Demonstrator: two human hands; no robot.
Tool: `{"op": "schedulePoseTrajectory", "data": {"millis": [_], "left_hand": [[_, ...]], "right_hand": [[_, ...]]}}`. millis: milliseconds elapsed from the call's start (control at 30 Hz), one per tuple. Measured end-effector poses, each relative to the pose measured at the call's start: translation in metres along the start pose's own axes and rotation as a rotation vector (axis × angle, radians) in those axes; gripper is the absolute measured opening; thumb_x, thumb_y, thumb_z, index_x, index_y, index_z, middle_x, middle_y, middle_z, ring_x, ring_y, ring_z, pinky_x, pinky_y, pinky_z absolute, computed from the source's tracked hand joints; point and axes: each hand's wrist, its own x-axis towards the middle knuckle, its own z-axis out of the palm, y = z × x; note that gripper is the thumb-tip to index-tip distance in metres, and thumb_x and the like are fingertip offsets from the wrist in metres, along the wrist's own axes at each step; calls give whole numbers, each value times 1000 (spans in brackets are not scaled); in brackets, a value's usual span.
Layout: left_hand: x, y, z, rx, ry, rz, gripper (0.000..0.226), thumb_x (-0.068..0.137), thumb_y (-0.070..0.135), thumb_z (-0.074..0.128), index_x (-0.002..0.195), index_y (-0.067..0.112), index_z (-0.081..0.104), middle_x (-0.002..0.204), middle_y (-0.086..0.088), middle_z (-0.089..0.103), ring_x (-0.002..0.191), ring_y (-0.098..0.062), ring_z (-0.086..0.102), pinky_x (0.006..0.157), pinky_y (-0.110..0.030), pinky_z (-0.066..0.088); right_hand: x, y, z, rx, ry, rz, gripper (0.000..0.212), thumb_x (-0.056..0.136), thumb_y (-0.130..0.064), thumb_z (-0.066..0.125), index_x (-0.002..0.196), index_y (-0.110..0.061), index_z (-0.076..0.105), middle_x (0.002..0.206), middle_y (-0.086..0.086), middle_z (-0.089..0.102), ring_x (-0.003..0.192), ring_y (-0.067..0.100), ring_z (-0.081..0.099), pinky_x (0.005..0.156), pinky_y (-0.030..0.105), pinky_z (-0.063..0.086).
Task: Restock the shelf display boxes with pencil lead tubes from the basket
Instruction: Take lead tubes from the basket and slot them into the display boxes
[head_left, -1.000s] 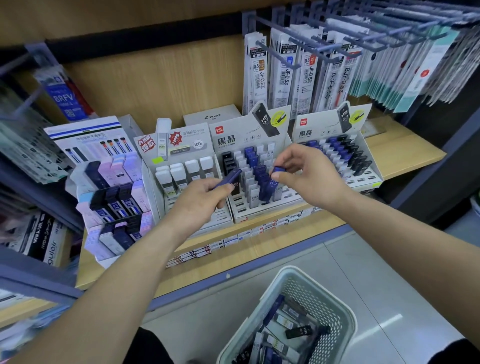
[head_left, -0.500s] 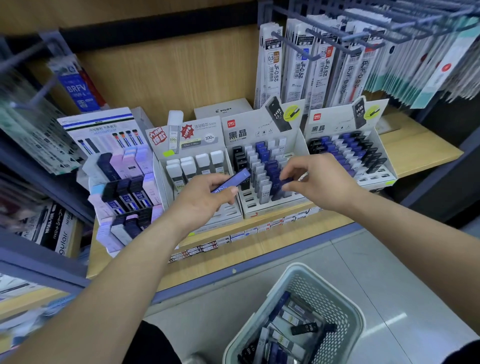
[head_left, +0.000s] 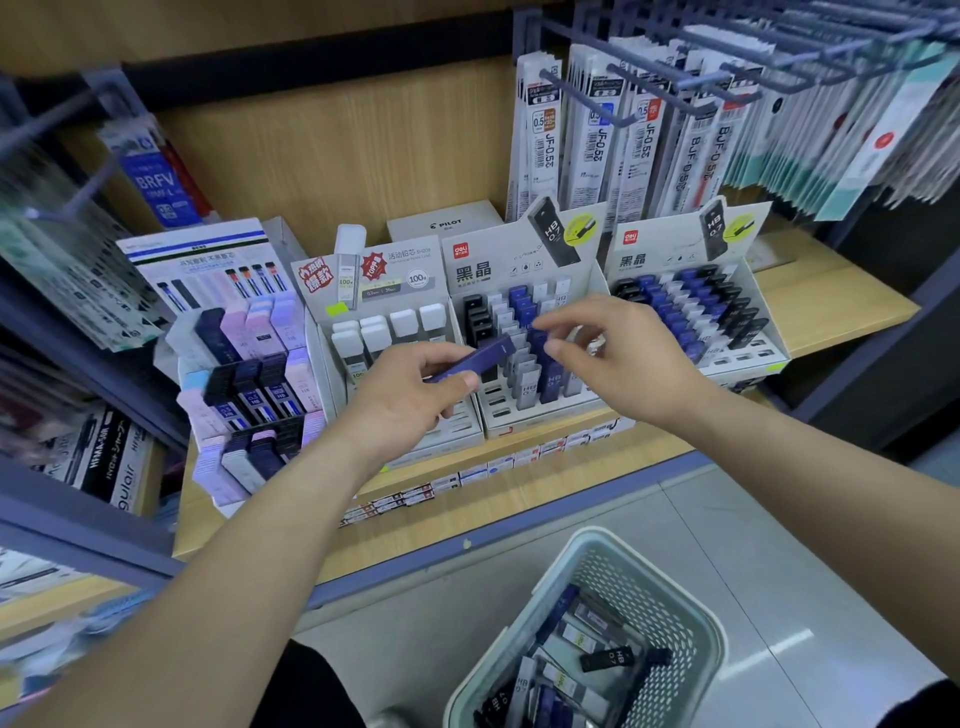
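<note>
While my left hand (head_left: 410, 397) pinches a slim, glossy blue lead tube (head_left: 475, 357) over the white cardboard deli display box (head_left: 511, 262) marked HB 0.7, my right hand (head_left: 621, 356) hovers alongside, thumb and forefinger slightly parted, empty. Spare tubes (head_left: 605, 659) lie in the perforated plastic basket (head_left: 649, 597).

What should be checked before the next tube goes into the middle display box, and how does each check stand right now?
1. Tube in hand: ok, the left hand grips a blue tube.
2. Other hand free: ok, the right hand holds nothing, fingers loosely bent above the box.
3. Room in the middle display box: ok, empty slots show along its front rows.
4. Matching colour column: ok, blue tubes stand in that box.
5. Grade on the held tube matches the box's HB 0.7: cannot tell, its print is unreadable.
6. Supply: ok, the basket holds more tubes.
</note>
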Motion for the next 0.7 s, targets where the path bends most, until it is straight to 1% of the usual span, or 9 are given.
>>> {"op": "schedulePoseTrajectory", "data": {"millis": [67, 133, 200, 267, 333, 433, 567, 633, 700], "left_hand": [[-2, 6, 5, -35, -22, 21, 18, 94, 11, 67, 107, 22, 73, 80, 3, 71, 55, -7, 51, 54, -22, 42], [-4, 11, 10, -54, -44, 34, 17, 93, 9, 68, 105, 19, 73, 76, 8, 71, 54, -7, 52, 52, -17, 41], [-5, 16, 14, -76, -29, 42, 16, 90, 8, 71, 103, 17, 72, 78, 3, 74, 54, -8, 54, 52, -18, 42], [-5, 19, 16, -110, 32, 52, 15, 87, 7, 74, 100, 16, 71, 82, -6, 75, 56, -10, 58, 52, -22, 46], [-4, 21, 19, -120, 89, 56, 17, 85, 9, 77, 98, 15, 69, 81, -8, 75, 58, -11, 61, 53, -24, 49], [1, 22, 27, -96, 132, 48, 18, 81, 15, 81, 95, 17, 69, 73, -1, 71, 60, -10, 62, 56, -25, 50], [6, 28, 40, -157, 114, 74, 12, 82, 14, 80, 87, 19, 71, 72, 7, 69, 61, -1, 60, 56, -15, 44], [8, 31, 47, -148, 98, 106, 10, 82, 14, 81, 87, 19, 73, 73, 8, 68, 62, 1, 58, 55, -10, 42], [9, 34, 54, -118, 80, 132, 10, 81, 14, 81, 89, 17, 76, 77, 4, 71, 66, -1, 58, 59, -10, 43]], "right_hand": [[-2, -9, 3, 126, -58, 36, 25, 95, -22, 65, 118, -32, 69, 97, -16, 66, 84, 6, 61, 75, 16, 50], [-3, -13, 6, 134, -94, 21, 18, 94, -20, 66, 109, -28, 72, 96, -14, 69, 84, 4, 63, 77, 17, 50], [-4, -12, 4, 130, -97, 22, 12, 93, -17, 68, 101, -25, 73, 92, -10, 71, 83, 4, 65, 76, 17, 51], [-7, -10, 0, 134, -104, 49, 12, 93, -18, 68, 93, -30, 70, 87, -8, 71, 79, 8, 65, 72, 18, 50], [-10, -8, -4, 143, -128, 72, 13, 92, -19, 69, 88, -31, 66, 81, -6, 70, 76, 15, 67, 71, 25, 53], [-15, -7, -7, 176, -153, 113, 7, 91, -20, 70, 87, -24, 67, 76, -3, 71, 71, 22, 70, 74, 43, 58], [-22, -3, -15, 213, -210, 155, 4, 91, -17, 71, 88, -16, 68, 73, 1, 73, 68, 16, 73, 75, 38, 59], [-25, 0, -18, 167, -249, 133, 6, 92, -17, 69, 86, -17, 71, 73, -5, 73, 70, 12, 72, 74, 32, 58], [-25, 3, -24, 110, -183, 115, 7, 93, -18, 67, 91, -19, 74, 76, -11, 71, 73, 7, 69, 74, 29, 55]]}}
